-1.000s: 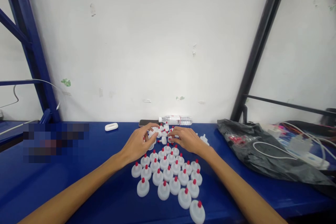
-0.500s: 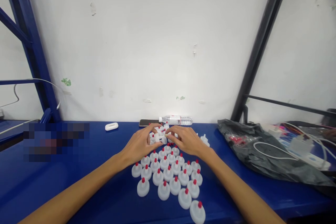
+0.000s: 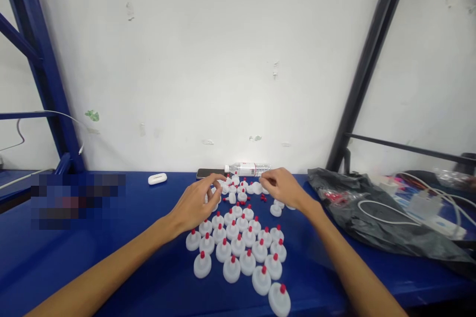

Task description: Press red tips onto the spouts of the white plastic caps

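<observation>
Several squat white plastic bottles with red tips point(image 3: 238, 245) stand in loose rows on the blue table. Behind them is a cluster of similar small bottles point(image 3: 232, 189), some lying over. My left hand point(image 3: 197, 204) is at the left side of this cluster, thumb and fingers curved and apart, with white bottles partly hidden behind it. At the cluster's right side, my right hand point(image 3: 283, 189) has its fingers bent together beside white pieces point(image 3: 256, 187); what they hold, if anything, is hidden. Small red caps point(image 3: 264, 198) lie between the hands. White bottle pieces without red tips point(image 3: 275, 209) lie below my right hand.
A clear water bottle point(image 3: 247, 169) lies by the wall next to a dark phone point(image 3: 208, 173). A white oval case point(image 3: 157, 179) rests at the left. On the right, a dark plastic bag point(image 3: 345, 218) lies under a bag of red pieces point(image 3: 336, 196) and a white cable point(image 3: 386, 218).
My hands were together over a white bottle and have moved apart. My right hand shifted right, and my left hand let go. The cluster and red caps between them now show.
</observation>
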A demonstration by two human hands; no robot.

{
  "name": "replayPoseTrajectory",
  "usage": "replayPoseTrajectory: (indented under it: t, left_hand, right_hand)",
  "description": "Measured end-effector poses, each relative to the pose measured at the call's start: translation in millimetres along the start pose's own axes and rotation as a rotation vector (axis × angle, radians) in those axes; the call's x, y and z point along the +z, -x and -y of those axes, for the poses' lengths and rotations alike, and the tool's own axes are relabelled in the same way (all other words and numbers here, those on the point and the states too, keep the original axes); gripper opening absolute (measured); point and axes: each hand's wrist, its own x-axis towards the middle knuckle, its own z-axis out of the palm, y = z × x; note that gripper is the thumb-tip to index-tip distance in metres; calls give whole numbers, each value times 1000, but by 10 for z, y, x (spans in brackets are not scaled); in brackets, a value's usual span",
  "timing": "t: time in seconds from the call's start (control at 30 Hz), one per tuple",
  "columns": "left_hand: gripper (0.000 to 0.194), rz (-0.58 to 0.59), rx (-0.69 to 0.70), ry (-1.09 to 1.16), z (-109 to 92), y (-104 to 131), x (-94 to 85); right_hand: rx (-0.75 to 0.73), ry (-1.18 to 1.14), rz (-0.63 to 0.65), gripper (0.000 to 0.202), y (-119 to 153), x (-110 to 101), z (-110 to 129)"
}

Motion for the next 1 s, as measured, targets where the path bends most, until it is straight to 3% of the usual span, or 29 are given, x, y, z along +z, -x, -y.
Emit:
replayPoseTrajectory:
  t: [0.13,0.3,0.4,0.5,0.63,0.83,1.0]
  left_hand:
    - [25,10,16,-13,17,11,11]
    - [28,14,30,-28,5,19,21]
    - [27,13,24,-23,3,18,12]
    - [28,12,21,-25,5,13,-2]
    - [30,2,30,-37,10,11,1]
    - [35,21,34,-56,18,18,31]
    - [31,26,30,-70,18,23,29]
  right_hand:
    - [174,-180,255,34,50,-224,-260]
    - [413,-310,750,26,185,-383,-466]
    - [520,-245,873,32,233,-394,-552]
    - [529,-213,860,44,234,-381,-612]
    - [369,-246,729,54,186,-335,-602]
    - [89,-433,387,39,50,-51,-213]
    - [-24,-489,474,31,-9,229,-10]
